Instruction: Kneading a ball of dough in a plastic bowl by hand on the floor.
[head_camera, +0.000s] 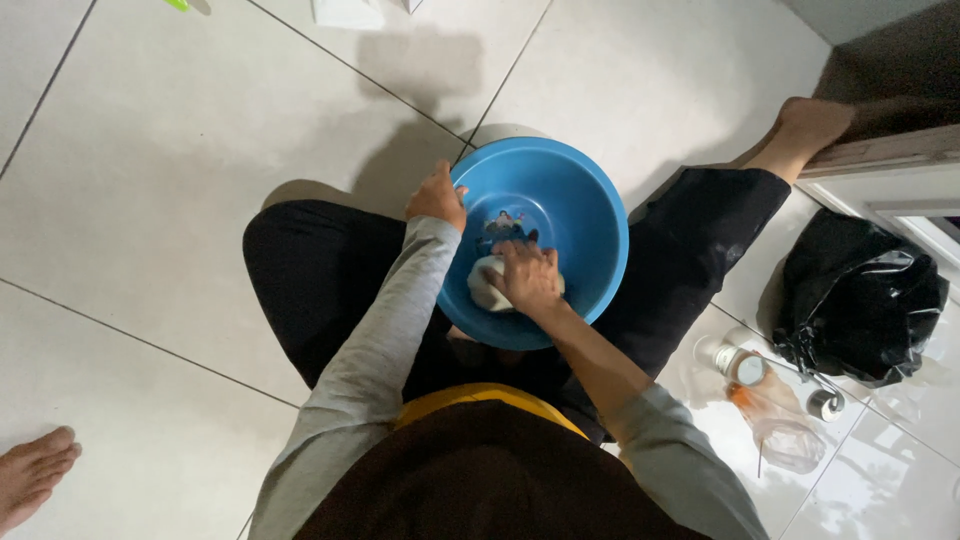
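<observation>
The round blue plastic basin (590, 215) sits on the tiled floor (170, 150) between the person's knees. The left hand (437, 197) grips its rim. The right hand (527, 278) presses down, fingers bent, on a pale lump (482, 285), maybe cloth or dough. Holding the rim tight helps keep the basin from sliding.

The floor (180, 180) is laid with large glossy pale tiles crossed by thin dark grout lines. A round blue plastic basin (580, 200) sits near its middle, between the seated person's legs. To the right lie a crumpled black plastic bag (860, 300), a clear plastic bottle with an orange liquid (765, 410) on its side, and a small round metal cap (824, 404) just beside it. A bare foot (32, 475) rests at the near left edge.
</observation>
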